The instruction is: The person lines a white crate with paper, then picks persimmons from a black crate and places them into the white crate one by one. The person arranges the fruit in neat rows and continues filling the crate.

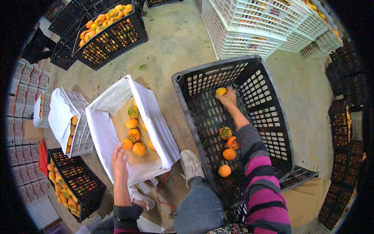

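Observation:
My right hand (228,98) is down inside a large black plastic crate (191,115), its fingers closed around a yellow-orange persimmon (221,91). Nearer to me, several loose persimmons (229,154) lie in a rough line on that crate's slatted floor. To the left stands a crate lined with white sheeting (165,125) and brown paper, where several orange persimmons (139,149) rest on the bottom. Over this lined crate's near left side hovers my left hand (119,159), holding nothing, fingers apart, close to a persimmon (127,144).
White crates (257,29) of fruit are stacked at the back right. Black crates of persimmons stand at the back left (111,38) and lower left (84,181). A paper-covered white crate (84,125) is beside the lined one. Flattened cardboard (306,201) lies at the lower right.

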`<control>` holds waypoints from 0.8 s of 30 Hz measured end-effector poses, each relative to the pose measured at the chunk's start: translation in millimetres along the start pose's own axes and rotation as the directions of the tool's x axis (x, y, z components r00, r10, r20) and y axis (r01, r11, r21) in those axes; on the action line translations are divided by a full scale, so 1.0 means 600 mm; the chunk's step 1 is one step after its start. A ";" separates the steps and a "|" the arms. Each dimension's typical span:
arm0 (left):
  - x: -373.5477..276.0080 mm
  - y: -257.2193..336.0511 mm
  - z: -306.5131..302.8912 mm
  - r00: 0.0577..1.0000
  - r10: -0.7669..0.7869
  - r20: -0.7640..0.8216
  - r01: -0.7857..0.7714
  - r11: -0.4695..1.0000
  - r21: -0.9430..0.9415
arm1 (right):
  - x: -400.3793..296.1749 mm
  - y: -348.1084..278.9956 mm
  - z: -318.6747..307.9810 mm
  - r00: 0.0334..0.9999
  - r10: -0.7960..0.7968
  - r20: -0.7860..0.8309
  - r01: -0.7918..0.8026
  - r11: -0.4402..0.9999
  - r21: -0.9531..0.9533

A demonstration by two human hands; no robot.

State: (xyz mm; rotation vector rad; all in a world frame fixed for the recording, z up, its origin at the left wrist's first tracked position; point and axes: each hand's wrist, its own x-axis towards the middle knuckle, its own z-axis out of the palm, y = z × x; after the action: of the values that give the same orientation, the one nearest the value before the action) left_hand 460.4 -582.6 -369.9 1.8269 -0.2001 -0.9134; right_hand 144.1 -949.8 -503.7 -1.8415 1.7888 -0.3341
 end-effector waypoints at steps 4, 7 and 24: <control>-0.040 0.043 0.029 0.992 0.055 0.111 -0.053 0.998 -0.023 | -0.037 0.026 -0.054 0.797 -0.325 0.510 -0.504 0.110 0.857; -0.069 0.066 0.056 0.973 0.128 0.190 -0.129 0.992 -0.010 | -0.081 -0.008 -0.113 0.680 -0.542 0.493 -0.608 -0.041 0.793; -0.069 0.099 0.121 0.853 0.034 0.520 0.292 0.795 -0.532 | -0.176 -0.007 -0.199 0.811 -0.492 0.316 0.484 0.868 0.107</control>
State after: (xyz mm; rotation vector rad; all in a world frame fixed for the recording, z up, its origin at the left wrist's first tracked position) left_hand 399.5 -640.4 -311.4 0.9904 -0.0870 -1.3760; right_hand 74.8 -871.8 -383.1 -2.1778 1.0623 -0.2064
